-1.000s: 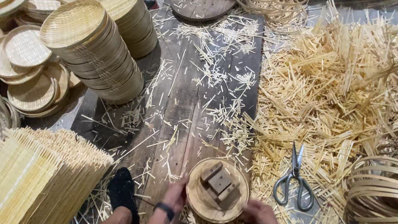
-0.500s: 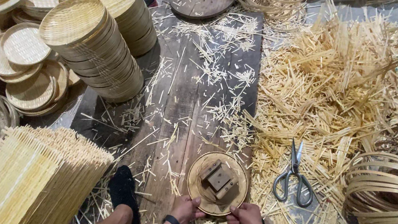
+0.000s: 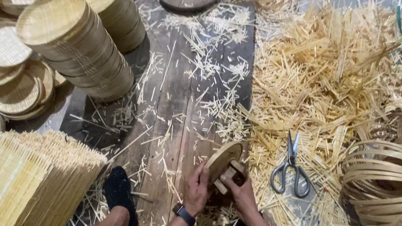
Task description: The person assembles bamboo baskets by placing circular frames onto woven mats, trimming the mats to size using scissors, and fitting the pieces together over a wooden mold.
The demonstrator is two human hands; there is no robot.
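Observation:
A round wooden disc (image 3: 221,159) with wooden blocks fixed to one face is tilted up on its edge over the dark plank floor. My left hand (image 3: 196,188), a watch on its wrist, grips the disc's lower left rim. My right hand (image 3: 242,194) holds the blocks and the rim on the right side. Grey-handled scissors (image 3: 291,169) lie just right of my hands among bamboo offcuts.
Stacks of round woven bamboo lids (image 3: 79,44) stand at the left. A bundle of flat bamboo slats (image 3: 18,182) lies at lower left. A heap of bamboo splints (image 3: 338,73) fills the right, with coiled bamboo hoops (image 3: 392,182) at the far right. My foot (image 3: 119,195) rests on the planks.
The disc lay flat with its blocks facing up; both hands have closed on it and tipped it up on its edge. The view has shifted closer.

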